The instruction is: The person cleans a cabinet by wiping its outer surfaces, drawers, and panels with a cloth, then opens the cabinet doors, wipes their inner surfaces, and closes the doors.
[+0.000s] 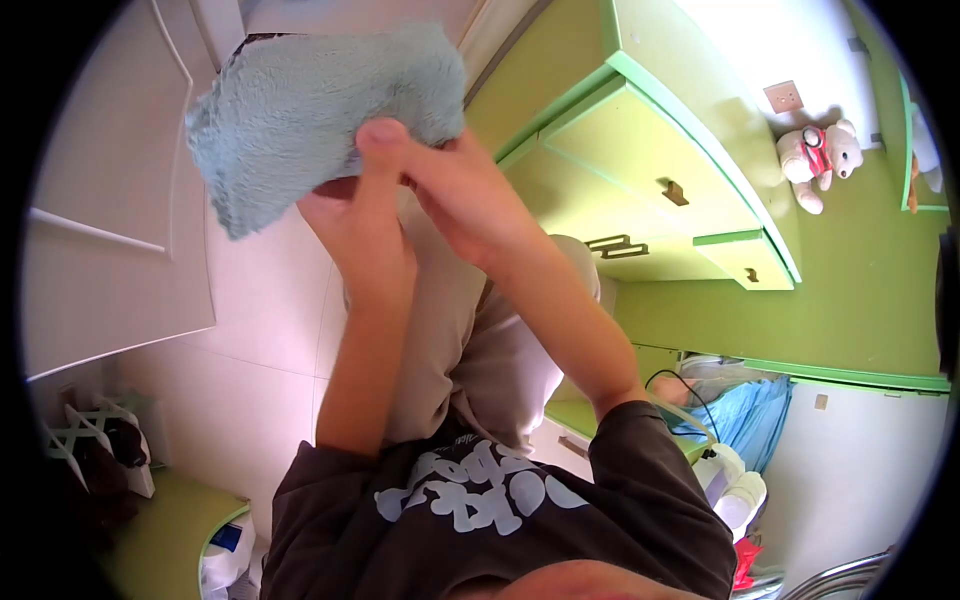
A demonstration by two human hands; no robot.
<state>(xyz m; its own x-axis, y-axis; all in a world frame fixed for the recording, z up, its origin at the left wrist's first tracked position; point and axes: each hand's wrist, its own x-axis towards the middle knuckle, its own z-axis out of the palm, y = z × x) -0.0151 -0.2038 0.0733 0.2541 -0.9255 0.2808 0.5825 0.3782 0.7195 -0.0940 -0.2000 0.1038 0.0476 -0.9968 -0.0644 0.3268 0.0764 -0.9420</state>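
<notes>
A fluffy pale-blue plush piece [310, 110], roughly rectangular and soft, is held up in front of me at the upper left. My left hand [365, 215] grips its lower edge, with the thumb pressed on the near face and the other fingers mostly hidden underneath. Close beside it, my right hand [455, 190] is closed on the lower right part of the same piece. Both wrists nearly meet below it. Whether the plush piece is a pouch, a cover or a cushion I cannot tell.
Green cabinets with drawers [650, 170] stand to the right. A white teddy bear [815, 160] in a red top sits on top of them. A white door panel [120, 190] is at left. White bottles [735, 490] and blue fabric [755, 420] lie lower right.
</notes>
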